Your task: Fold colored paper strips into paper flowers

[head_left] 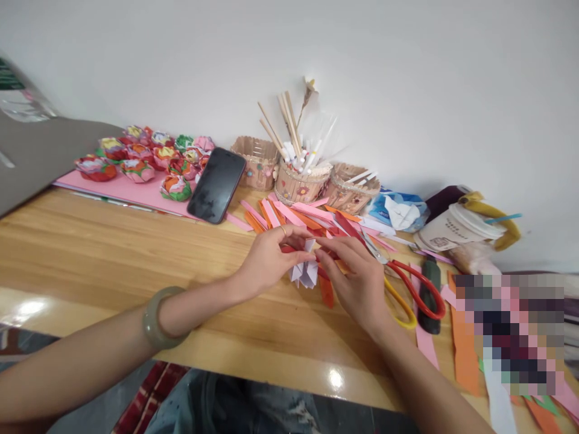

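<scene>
Over the middle of the table, my left hand (271,259) and my right hand (355,277) meet at a small folded-paper piece (304,274). Pale lavender folds hang below the fingers, and some red paper shows between them. Thumb and fingers of both hands are pinched on it; the fingertips partly hide its shape. Behind the hands lies a loose pile of pink, orange and red paper strips (289,212). Close to my right hand rest scissors (418,289) with red and yellow loops, partly covered by the hand.
Several folded paper flowers (138,170) sit on pink sheets (149,196) at left, beside a phone (217,184). Decorated baskets (301,188) hold sticks. A tissue pack (398,211), a lidded cup (456,229), a dark green bottle (429,295) and orange paper (465,349) are at right.
</scene>
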### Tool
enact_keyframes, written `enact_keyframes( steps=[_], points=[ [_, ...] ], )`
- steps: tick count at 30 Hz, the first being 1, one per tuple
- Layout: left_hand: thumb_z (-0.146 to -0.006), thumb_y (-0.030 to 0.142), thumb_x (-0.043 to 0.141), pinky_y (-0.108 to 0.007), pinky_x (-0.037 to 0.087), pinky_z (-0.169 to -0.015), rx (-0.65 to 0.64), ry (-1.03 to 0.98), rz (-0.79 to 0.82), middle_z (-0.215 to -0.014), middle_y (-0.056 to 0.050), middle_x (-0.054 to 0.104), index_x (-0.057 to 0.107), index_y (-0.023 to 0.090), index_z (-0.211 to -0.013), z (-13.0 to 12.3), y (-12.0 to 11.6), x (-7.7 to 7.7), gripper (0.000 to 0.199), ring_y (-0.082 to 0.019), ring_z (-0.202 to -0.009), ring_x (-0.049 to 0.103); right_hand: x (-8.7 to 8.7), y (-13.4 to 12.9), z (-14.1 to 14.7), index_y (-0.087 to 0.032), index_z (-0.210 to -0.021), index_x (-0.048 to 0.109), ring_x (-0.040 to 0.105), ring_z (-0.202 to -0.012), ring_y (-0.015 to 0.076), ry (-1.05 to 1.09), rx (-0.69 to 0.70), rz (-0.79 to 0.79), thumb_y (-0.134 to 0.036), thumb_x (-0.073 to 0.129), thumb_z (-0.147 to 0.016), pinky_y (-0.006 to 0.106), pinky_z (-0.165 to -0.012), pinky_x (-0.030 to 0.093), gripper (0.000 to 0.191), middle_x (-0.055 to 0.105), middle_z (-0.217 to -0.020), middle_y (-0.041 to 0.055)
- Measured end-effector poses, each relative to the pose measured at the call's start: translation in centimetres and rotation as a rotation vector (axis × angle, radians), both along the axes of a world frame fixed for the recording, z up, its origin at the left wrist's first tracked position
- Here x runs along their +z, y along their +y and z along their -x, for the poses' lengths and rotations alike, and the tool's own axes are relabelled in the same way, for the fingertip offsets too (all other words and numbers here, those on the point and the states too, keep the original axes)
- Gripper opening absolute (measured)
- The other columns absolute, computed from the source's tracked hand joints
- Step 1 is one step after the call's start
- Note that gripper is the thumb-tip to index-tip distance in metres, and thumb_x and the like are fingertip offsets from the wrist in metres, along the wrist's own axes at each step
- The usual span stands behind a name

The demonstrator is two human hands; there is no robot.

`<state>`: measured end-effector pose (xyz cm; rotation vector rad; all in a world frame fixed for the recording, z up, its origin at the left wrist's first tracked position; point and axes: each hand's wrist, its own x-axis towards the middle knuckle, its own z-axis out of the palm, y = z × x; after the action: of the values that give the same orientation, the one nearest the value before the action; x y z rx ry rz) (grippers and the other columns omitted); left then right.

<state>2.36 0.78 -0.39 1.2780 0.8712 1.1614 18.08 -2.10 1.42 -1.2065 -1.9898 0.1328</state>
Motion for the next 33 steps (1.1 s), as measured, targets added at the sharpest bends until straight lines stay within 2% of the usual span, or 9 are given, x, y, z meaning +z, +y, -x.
enact_keyframes(
  steps=[6,12,20,24,28,33],
  points=[
    [-0.062,0.011,0.07,-0.027,0.052,-0.07,0.012,-0.04,-0.029,-0.075,0.001,0.062,0.054,0.016,-0.079,-0.2,-0.1,-0.1,0.023,-0.011,-0.072,0.061,-0.2,-0.1,0.2,-0.023,-0.097,0.068,0.064,-0.084,0.0193,0.157,0.005,0.105,-0.02,0.057,-0.083,0.035,-0.075,0.052,0.018,0.07,-0.092,0.0056],
    [-0.069,0.013,0.068,-0.026,0.05,-0.069,0.011,0.077,-0.187,-0.077,0.001,0.06,0.053,0.018,-0.08,0.0,-0.4,-0.3,0.019,-0.011,-0.074,0.059,0.4,-0.1,0.6,-0.02,-0.087,0.068,0.066,-0.077,0.0176,0.343,-0.006,0.308,-0.023,0.062,-0.079,0.03,-0.069,0.054,0.011,0.071,-0.084,0.0032],
    [-0.071,0.018,0.068,-0.027,0.045,-0.068,0.117,0.231,-0.448,-0.076,0.001,0.053,0.05,0.018,-0.071,0.2,-0.2,-0.4,0.018,-0.012,-0.074,0.052,0.1,-0.2,0.6,-0.02,-0.081,0.066,0.065,-0.077,0.0175,0.408,-0.041,0.288,-0.023,0.065,-0.076,0.032,-0.071,0.053,0.006,0.07,-0.081,0.0028],
    [-0.067,0.019,0.072,-0.025,0.045,-0.065,0.058,0.161,-0.369,-0.075,0.001,0.052,0.05,0.018,-0.07,0.2,0.1,-0.2,0.021,-0.012,-0.072,0.052,0.2,0.1,0.2,-0.02,-0.075,0.06,0.061,-0.078,0.0165,0.377,0.066,0.249,-0.021,0.064,-0.078,0.031,-0.073,0.05,0.005,0.064,-0.079,0.0021],
    [-0.063,0.019,0.073,-0.025,0.047,-0.063,-0.094,0.093,-0.22,-0.072,0.002,0.054,0.051,0.017,-0.067,0.3,0.4,0.1,0.022,-0.012,-0.069,0.053,0.2,0.5,-0.1,-0.02,-0.075,0.055,0.056,-0.073,0.0144,0.366,0.183,0.285,-0.023,0.06,-0.081,0.028,-0.066,0.048,0.008,0.058,-0.075,0.0008],
    [-0.062,0.017,0.071,-0.025,0.047,-0.062,-0.172,0.052,-0.077,-0.068,0.001,0.059,0.06,0.015,-0.068,0.6,0.7,0.5,0.012,-0.011,-0.064,0.056,0.1,0.4,-0.2,-0.02,-0.076,0.053,0.054,-0.068,0.0122,0.434,0.195,0.361,-0.025,0.058,-0.083,0.025,-0.062,0.046,0.01,0.056,-0.073,-0.0005]
  ],
)
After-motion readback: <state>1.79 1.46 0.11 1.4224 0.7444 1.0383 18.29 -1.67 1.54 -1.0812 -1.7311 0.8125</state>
